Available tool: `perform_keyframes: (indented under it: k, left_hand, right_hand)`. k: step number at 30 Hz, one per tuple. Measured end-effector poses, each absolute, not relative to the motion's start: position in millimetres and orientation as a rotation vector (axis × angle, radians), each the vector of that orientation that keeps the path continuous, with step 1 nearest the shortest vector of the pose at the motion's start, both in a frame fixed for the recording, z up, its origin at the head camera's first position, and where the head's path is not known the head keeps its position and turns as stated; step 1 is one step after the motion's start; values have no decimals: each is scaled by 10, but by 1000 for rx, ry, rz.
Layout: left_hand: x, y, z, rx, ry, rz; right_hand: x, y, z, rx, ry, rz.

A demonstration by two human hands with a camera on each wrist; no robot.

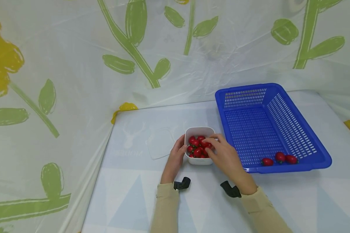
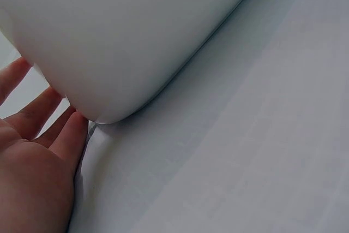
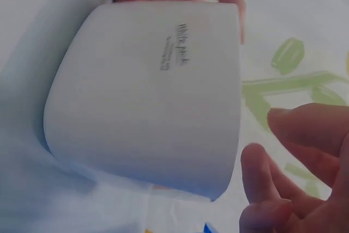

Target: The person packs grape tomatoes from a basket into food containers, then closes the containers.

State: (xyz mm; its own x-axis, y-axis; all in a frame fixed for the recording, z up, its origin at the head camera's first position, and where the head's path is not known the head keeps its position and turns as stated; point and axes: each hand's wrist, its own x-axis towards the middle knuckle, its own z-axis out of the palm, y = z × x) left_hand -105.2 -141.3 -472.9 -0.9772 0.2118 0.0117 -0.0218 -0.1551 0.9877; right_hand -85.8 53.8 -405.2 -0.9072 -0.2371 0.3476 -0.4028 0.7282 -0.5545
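Observation:
A white square container (image 1: pixel 199 161) full of red cherry tomatoes (image 1: pixel 197 152) stands on the table. My left hand (image 1: pixel 175 160) rests against its left side; in the left wrist view the fingertips touch the container's wall (image 2: pixel 125 36). Over the right rim reaches my right hand (image 1: pixel 227 157), its fingertips at the tomatoes. In the right wrist view its thumb and fingers (image 3: pixel 256 167) are spread apart beside the rim, with nothing seen between them. Small dark print marks the container's side (image 3: pixel 142 91) there.
To the right stands a blue perforated basket (image 1: pixel 258 129) with three cherry tomatoes (image 1: pixel 280 157) near its front edge. A clear, flat lid-like piece (image 1: pixel 160 144) lies left of the container. Behind the table hangs a white sheet (image 1: pixel 192 77) with a plant print.

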Motion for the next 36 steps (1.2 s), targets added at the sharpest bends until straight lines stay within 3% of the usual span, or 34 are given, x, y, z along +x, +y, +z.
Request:
perform_keyframes:
  k: [15,26,36]
  left_hand:
    - [-1047,-1408,-4712,219,1932,2265]
    - [-1123,-1417,-4901,235,1921,2314]
    - [-1069,-1413,-4762,245,1912,2289]
  right_hand:
    - [-859,728,-3851,645,-2796,1449]
    - [-877,1125,-3575,929,-3006,1465]
    - [-973,1598,-3417,1141,-3127,1356]
